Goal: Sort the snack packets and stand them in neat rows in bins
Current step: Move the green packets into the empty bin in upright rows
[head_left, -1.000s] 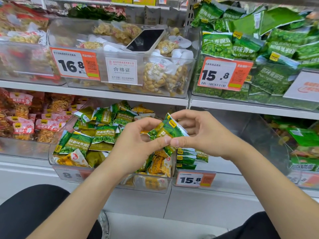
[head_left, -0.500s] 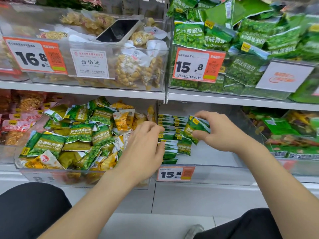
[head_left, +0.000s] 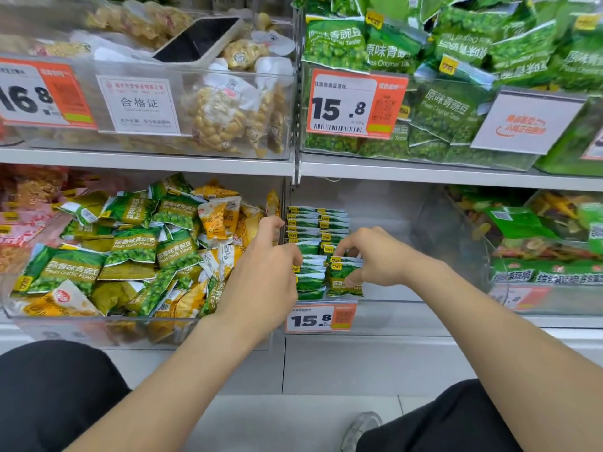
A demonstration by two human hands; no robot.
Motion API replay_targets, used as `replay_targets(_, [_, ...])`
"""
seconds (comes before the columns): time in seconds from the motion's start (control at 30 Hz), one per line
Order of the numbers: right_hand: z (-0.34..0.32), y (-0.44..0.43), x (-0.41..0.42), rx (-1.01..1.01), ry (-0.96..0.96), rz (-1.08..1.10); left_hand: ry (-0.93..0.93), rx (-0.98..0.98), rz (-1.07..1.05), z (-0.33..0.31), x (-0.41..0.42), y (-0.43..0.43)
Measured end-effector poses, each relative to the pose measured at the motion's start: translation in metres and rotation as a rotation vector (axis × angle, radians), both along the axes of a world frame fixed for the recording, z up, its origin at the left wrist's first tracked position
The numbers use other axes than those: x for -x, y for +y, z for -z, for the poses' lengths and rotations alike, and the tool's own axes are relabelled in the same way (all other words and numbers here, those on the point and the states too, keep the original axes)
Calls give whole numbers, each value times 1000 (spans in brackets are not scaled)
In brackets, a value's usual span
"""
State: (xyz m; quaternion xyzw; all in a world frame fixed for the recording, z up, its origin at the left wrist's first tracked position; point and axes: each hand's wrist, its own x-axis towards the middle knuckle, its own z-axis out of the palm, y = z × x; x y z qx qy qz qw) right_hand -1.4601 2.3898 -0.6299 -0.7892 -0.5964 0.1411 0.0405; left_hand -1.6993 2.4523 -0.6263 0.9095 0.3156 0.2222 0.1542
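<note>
Pinching packet (head_left: 345, 279), apparently: right hand (head_left: 378, 256) arched.

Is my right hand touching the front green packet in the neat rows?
Touching. The head view shows the right hand pinching the front green packet, with the thumb on its face and the fingers curled over its top edge.

Left hand (head_left: 265, 278), right hand (head_left: 375, 257) at green packets (head_left: 345, 278)

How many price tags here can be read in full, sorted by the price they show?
16.8 price tag: 1
15.8 price tags: 2, the upper tag and the lower tag
Total: 3
The lower-right tag is too blurred to read, so it is left out.
</note>
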Motion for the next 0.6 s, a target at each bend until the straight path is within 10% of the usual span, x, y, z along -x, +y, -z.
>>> replay_targets(0.6, [6,11,19,-94,22,209,-8,41,-14,0,0,-1])
